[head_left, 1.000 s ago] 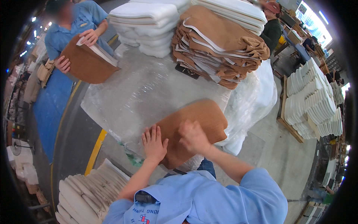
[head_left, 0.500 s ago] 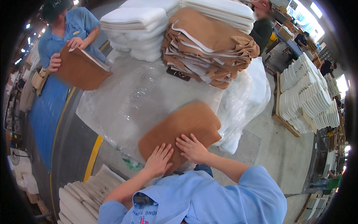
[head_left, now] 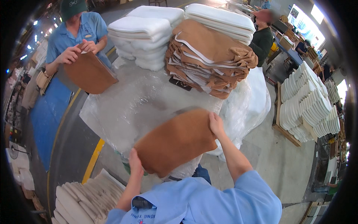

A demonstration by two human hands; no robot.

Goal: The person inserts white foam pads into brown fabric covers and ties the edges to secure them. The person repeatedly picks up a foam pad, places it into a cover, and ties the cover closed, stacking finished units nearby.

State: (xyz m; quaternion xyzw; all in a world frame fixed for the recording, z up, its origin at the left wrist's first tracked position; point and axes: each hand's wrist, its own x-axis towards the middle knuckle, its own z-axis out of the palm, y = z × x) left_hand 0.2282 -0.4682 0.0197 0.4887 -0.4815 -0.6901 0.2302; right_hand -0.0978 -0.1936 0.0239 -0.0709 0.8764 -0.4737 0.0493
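Observation:
A brown cushion cover (head_left: 177, 142), smooth and roughly rectangular, is held in front of me over the near side of the plastic-wrapped table. My left hand (head_left: 136, 162) closes on its left end, the fingers partly hidden behind it. At the upper right corner, my right hand (head_left: 216, 125) grips the edge with the thumb on top. Beyond it rises a rumpled pile of brown covers (head_left: 212, 56) with white lining showing. White folded padding (head_left: 140, 30) is stacked beside that pile.
Across the table at left, a co-worker (head_left: 80, 35) holds another brown cover (head_left: 89, 72). Plastic wrap (head_left: 123, 97) covers the tabletop. A dark flat object (head_left: 180, 83) lies under the brown pile. Pale cushions (head_left: 84, 199) stand at lower left; white pads (head_left: 304, 100) fill a pallet at right.
My hands have gone from lying flat on the cover to gripping its two ends, and it appears lifted. The co-worker's hands have shifted along the top of their cover.

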